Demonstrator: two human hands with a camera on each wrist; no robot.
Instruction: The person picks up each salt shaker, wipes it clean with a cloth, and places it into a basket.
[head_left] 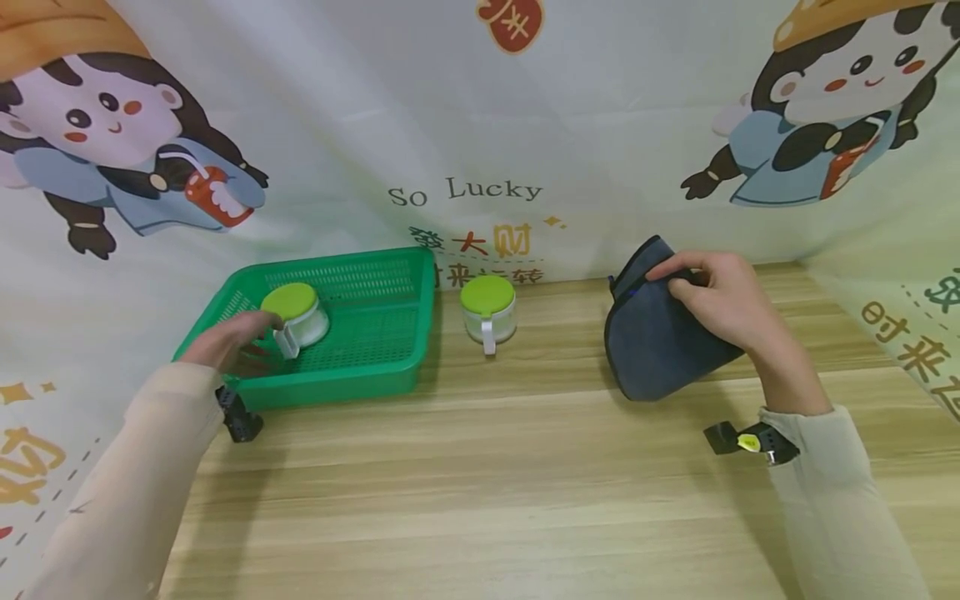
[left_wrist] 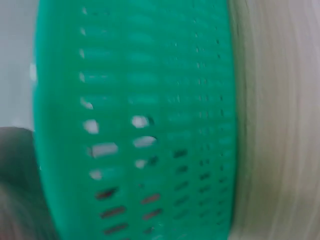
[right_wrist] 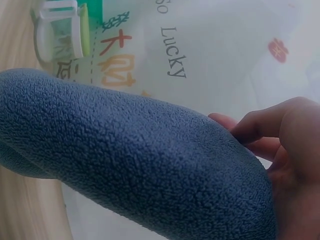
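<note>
A green plastic basket (head_left: 375, 379) stands at the left, holding a small jar (head_left: 309, 327) with a lime-green lid and pale handle. My left hand (head_left: 228, 340) reaches over the basket's left side, its fingertips at the jar's lid and handle, whose whole length shows. In the blurred left wrist view, the slotted basket wall (left_wrist: 165, 100) hides most of that hand. My right hand (head_left: 723, 296) pinches the upper edge of a folded dark blue towel (head_left: 660, 333) with dark edging. The right wrist view shows the towel's fuzzy surface (right_wrist: 150, 150) beside my curled fingers (right_wrist: 265, 122).
A second lidded jar (head_left: 489, 321) stands on the wooden table (head_left: 480, 483) just right of the basket, handle facing me. Behind, a pale printed cloth (head_left: 360, 125) hangs down to the table's back edge and along the sides.
</note>
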